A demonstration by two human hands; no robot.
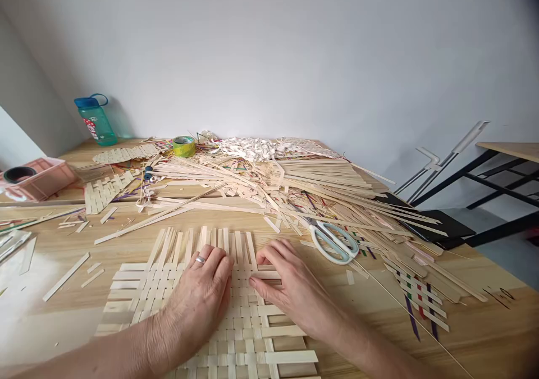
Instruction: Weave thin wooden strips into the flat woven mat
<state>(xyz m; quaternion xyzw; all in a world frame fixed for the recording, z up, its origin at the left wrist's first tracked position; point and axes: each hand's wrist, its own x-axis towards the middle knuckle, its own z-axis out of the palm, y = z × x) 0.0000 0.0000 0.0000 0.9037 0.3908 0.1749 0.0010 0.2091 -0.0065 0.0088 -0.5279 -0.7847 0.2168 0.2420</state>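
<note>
Resting on the woven strip mat [238, 339] at 6 o'clock on the table [54, 306], two bare hands lie spread: the left hand [197, 295], with one ring, and the right hand [295, 295], its fingertips [257, 282] on a crosswise strip [265, 275]. Both grips are open and flat, holding nothing. One pair of white-handled scissors [334, 243] lies at 2 o'clock, one green tape roll [184, 146] at 12, and one blue-capped water bottle [95, 123] at 11, beyond a heap of loose strips [320, 179].

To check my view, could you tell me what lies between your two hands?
The head view shows a woven strip mat between your left hand and right hand.
</note>
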